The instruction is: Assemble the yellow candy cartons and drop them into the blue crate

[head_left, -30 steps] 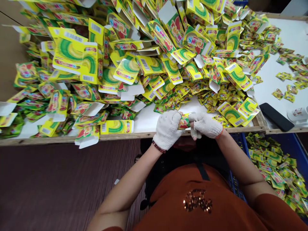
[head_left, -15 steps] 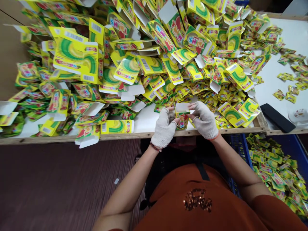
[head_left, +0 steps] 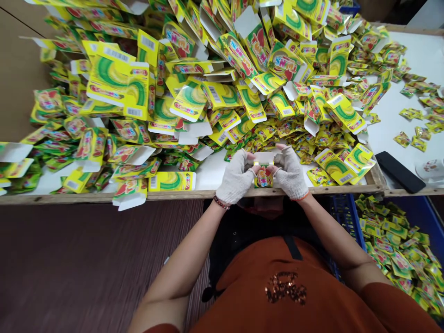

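A small yellow, green and red box [head_left: 264, 176] stands near the table's front edge, its white flap raised at the far end. My left hand [head_left: 237, 176], in a white glove with bare fingertips, grips the box's left side. On its right side the thumb and fingers of my right hand [head_left: 290, 172], gloved the same way, hold it too. Just beyond my hands lies a heap of small yellow sachets [head_left: 274, 132]. A flat yellow box [head_left: 171, 181] rests on the table to the left of my left hand.
Piled boxes [head_left: 189, 99] cover much of the white table [head_left: 211, 172], which has a wooden rim [head_left: 183, 194]. A black phone [head_left: 399, 171] and a white cup [head_left: 432, 169] sit at the right. Below is a blue crate [head_left: 421, 210] of sachets.
My right hand has moved left and closed onto the box's right side. My left hand has shifted slightly left. The view has turned a little, so the pile sits further right.
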A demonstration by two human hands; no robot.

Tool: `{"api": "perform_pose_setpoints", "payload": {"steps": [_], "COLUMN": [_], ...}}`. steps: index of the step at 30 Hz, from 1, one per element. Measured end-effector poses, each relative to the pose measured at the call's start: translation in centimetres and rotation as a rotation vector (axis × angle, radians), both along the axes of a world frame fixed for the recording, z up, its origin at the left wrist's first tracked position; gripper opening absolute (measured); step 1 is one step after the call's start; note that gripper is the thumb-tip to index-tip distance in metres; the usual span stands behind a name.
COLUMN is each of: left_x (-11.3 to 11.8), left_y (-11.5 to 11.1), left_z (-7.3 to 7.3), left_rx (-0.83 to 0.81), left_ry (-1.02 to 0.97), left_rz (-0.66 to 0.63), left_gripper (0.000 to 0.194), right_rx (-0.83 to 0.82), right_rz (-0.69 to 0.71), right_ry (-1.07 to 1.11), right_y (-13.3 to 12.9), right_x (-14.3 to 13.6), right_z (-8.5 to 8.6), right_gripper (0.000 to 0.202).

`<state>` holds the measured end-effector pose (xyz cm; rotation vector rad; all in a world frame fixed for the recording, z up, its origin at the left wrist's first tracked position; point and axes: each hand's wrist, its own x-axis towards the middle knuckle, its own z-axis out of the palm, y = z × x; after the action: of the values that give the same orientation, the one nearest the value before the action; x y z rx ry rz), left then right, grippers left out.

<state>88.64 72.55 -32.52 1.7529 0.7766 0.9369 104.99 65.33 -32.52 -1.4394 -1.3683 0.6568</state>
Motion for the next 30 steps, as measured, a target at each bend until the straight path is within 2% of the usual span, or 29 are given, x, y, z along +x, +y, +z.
{"api": "perform_pose_setpoints", "payload": {"steps": [2, 3, 5, 6, 8, 13, 16, 18, 22, 25, 27, 30], "left_x": [0.0, -0.1, -0.3, -0.5, -0.7, -1.0, -1.1, -1.4, -2.3, -2.7, -2.5, -2.1], "left_y": [0.0, -0.1, -0.4, -0.5, -0.7, -0.2, 0.0, -0.1, -0.4, -0.3, -0.3, -0.2], "left_z": [-0.1, -0.2, 0.0, 0.2, 0.8, 2.3, 2.3, 1.7, -0.2, -0.9, -0.6, 0.1], "left_rx": [-0.047, -0.027, 0.066, 0.112, 0.148, -0.029, -0.067, 0.011, 0.365, 0.591, 0.669, 0.628], "left_ry": [-0.039, -0.03, 0.031, 0.064, 0.102, 0.087, 0.075, 0.086, 0.116, 0.175, 0.197, 0.213], "left_rz": [-0.001, 0.0, -0.005, -0.009, -0.019, -0.056, -0.075, -0.066, -0.079, -0.121, -0.146, -0.13], "left_gripper": [0.034, 0.034, 0.021, 0.017, 0.022, 0.028, 0.028, 0.027, 0.027, 0.03, 0.027, 0.029], "right_rx": [0.002, 0.013, 0.023, 0.025, 0.019, -0.006, 0.007, 0.019, 0.112, 0.208, 0.215, 0.166], "right_rz": [-0.028, -0.039, -0.009, 0.01, 0.056, 0.044, 0.042, 0.053, 0.153, 0.253, 0.271, 0.185], "right_ry": [-0.069, -0.117, -0.201, -0.228, -0.243, -0.154, -0.156, -0.173, -0.277, -0.414, -0.489, -0.48], "right_y": [0.0, -0.1, -0.3, -0.4, -0.6, -0.6, -0.4, -0.5, -1.0, -1.3, -1.3, -1.1], "right_x": [0.0, 0.0, 0.0, 0.0, -0.1, 0.1, 0.4, 0.7, 1.6, 2.2, 2.2, 2.0], "right_z": [0.4, 0.6, 1.3, 1.6, 2.3, 3.3, 3.3, 3.0, 1.5, 0.2, -0.1, 0.5], "right_gripper": [0.039, 0.032, 0.022, 0.024, 0.029, 0.029, 0.024, 0.024, 0.025, 0.03, 0.033, 0.028]}}
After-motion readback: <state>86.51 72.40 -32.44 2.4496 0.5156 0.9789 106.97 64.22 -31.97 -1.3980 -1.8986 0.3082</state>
